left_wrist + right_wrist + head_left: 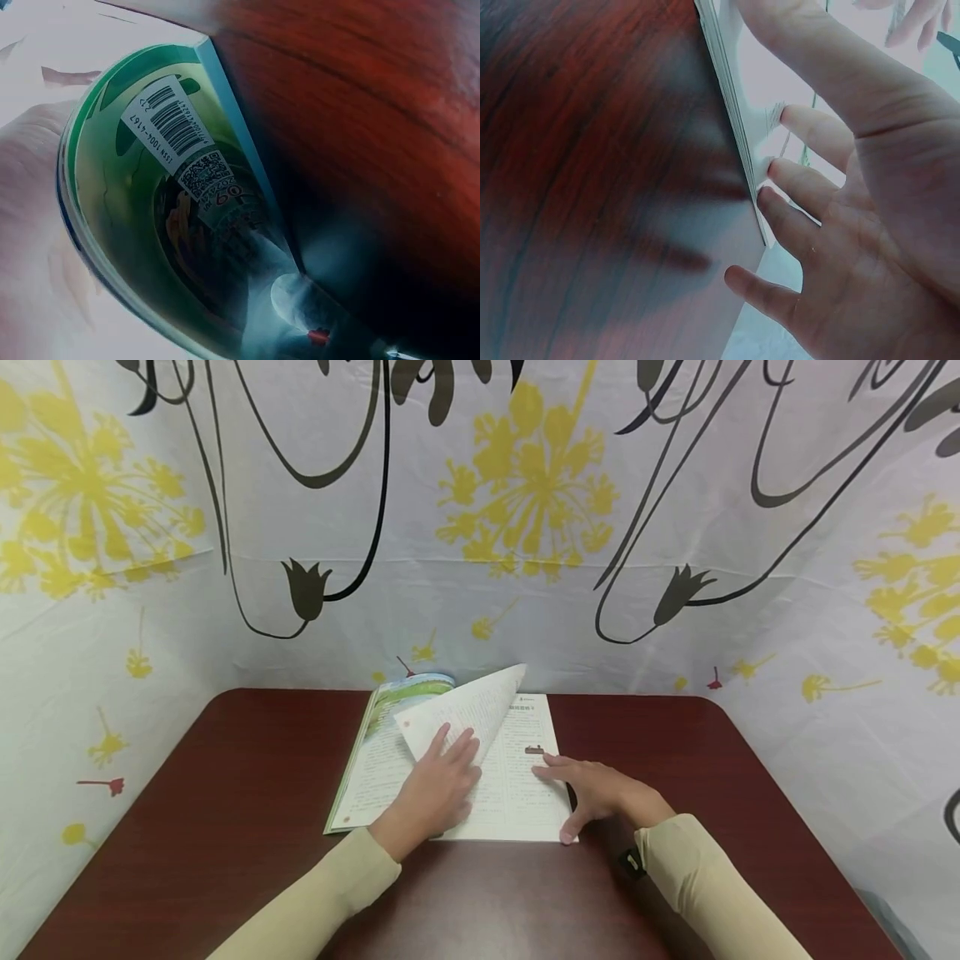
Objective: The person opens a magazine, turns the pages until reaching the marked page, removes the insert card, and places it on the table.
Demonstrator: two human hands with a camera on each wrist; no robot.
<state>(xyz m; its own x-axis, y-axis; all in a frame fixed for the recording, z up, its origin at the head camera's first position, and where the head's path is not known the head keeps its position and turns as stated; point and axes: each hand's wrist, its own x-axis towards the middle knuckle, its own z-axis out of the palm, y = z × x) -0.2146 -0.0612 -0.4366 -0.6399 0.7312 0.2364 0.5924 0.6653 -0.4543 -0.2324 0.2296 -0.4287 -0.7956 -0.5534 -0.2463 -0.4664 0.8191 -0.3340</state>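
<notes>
An open magazine (pixel 517 806) with printed pages lies on the table. One loose page (pixel 468 706) stands lifted and folded over at an angle near its middle. My left hand (pixel 442 781) lies over this page with its fingers extended, touching it. At the magazine's right edge is my right hand (pixel 600 789), fingers spread over the page and thumb at the lower corner. The right wrist view shows the right hand's fingers (pixel 802 184) along the page edges. Curled up in the left wrist view is the green cover (pixel 112 195), with a barcode label (pixel 172 124).
A dark red wooden table (pixel 247 777) carries the magazine. Behind it and at both sides hangs a pale cloth (pixel 405 527) with yellow and dark flower prints. A dark band (pixel 632 862) is on the right wrist.
</notes>
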